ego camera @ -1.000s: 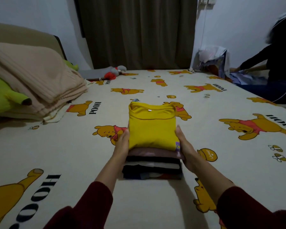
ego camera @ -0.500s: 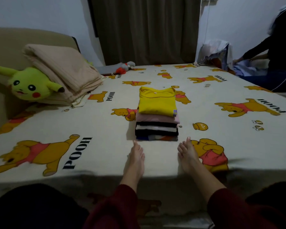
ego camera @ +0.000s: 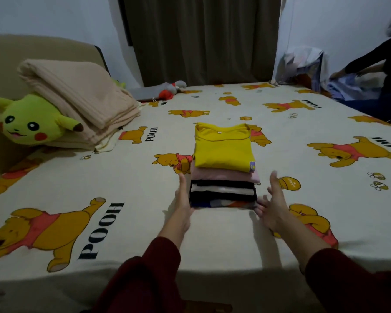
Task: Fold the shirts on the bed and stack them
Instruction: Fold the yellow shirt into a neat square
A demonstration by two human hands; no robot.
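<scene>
A stack of folded shirts point(ego camera: 224, 177), yellow shirt point(ego camera: 222, 146) on top, sits mid-bed on the bear-print sheet point(ego camera: 131, 181). The left hand point(ego camera: 182, 201) lies flat against the stack's left side; the right hand point(ego camera: 272, 203), fingers spread, hovers just beside its right edge. A plush toy point(ego camera: 29, 122) and folded blanket point(ego camera: 77, 98) lie far left.

a bed point(ego camera: 212, 233) under a cream winnie-the-pooh sheet fills the dim room. behind it hang dark brown curtains point(ego camera: 201, 39) between pale bluish walls point(ego camera: 54, 16). a beige padded headboard point(ego camera: 43, 50) stands at the left.
</scene>
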